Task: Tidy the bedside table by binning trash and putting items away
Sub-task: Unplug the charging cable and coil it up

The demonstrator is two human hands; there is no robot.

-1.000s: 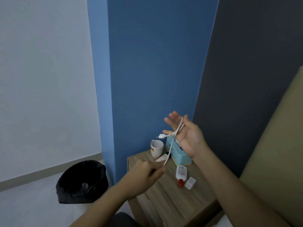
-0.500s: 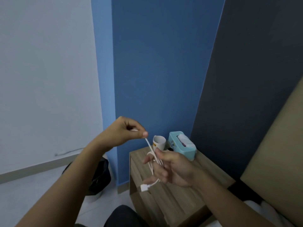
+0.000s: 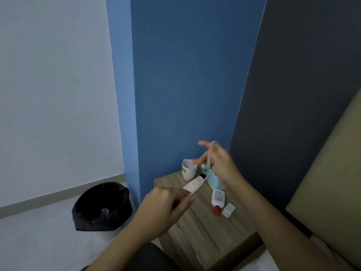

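Observation:
Above the wooden bedside table I wind a thin white charging cable. My right hand is raised with fingers spread, and the cable runs across its palm. My left hand is lower, pinching the cable's other end near the table's left front. On the table lie a white tube, a white bottle with a red cap and a small white charger plug. A white cup and a light blue tissue box stand at the back, the box partly hidden by my right hand.
A bin lined with a black bag stands on the floor left of the table, with something pale inside. A blue wall column is right behind the table. A beige headboard rises at the right.
My left hand dropped from above the table to its front edge, and my right hand rose and spread. The view swung, so the bin and table items show again.

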